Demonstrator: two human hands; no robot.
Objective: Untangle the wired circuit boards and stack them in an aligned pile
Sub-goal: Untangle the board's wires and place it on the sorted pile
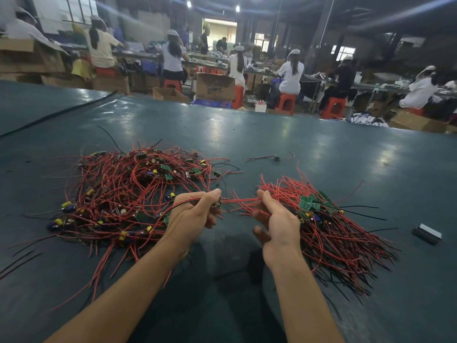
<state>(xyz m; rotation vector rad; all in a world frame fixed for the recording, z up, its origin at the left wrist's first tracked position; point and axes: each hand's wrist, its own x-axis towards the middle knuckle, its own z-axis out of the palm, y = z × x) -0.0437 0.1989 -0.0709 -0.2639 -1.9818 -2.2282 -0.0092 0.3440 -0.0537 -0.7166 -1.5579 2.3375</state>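
A tangled heap of small green circuit boards with red and black wires (128,191) lies on the dark green table at the left. To the right sits a sorted pile (321,219), its boards (310,205) stacked together and its wires fanned out toward me. My left hand (195,214) pinches one small board (217,203) between thumb and fingers, just right of the heap. My right hand (277,219) grips that board's red wires (241,200), which stretch level between both hands, next to the sorted pile.
A single wired board (277,157) lies apart behind the piles. A small grey metal block (427,233) rests at the right. A black cable (57,115) crosses the table's far left. Several seated workers, cardboard boxes and red stools fill the background beyond the table edge.
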